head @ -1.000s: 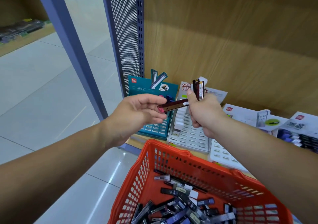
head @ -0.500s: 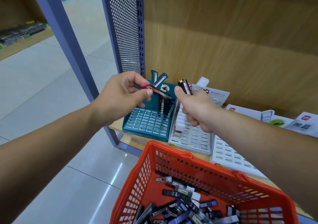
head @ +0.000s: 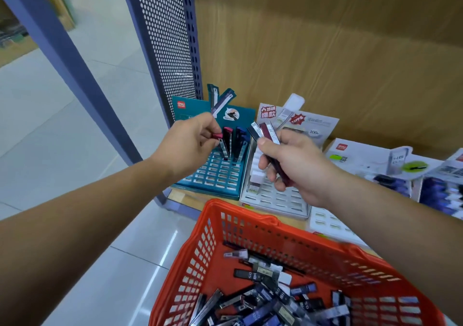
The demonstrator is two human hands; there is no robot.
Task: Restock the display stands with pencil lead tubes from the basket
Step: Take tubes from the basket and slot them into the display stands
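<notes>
The orange basket [head: 250, 223], heaped with loose lead tubes [head: 263, 298] (too many to count), is set below a teal stand [head: 215, 177] and a white stand [head: 275, 197]. The right hand [head: 295, 165] is curled round three tubes [head: 265, 131]. By the left hand [head: 193, 142] one pink-capped tube [head: 220, 139], level half a second ago, is pinched nearly upright at the teal stand.

Before you a wooden back panel [head: 325, 50], to your left a perforated metal panel [head: 170, 37], blue post [head: 62, 50], pale tiled floor [head: 75, 137]
</notes>
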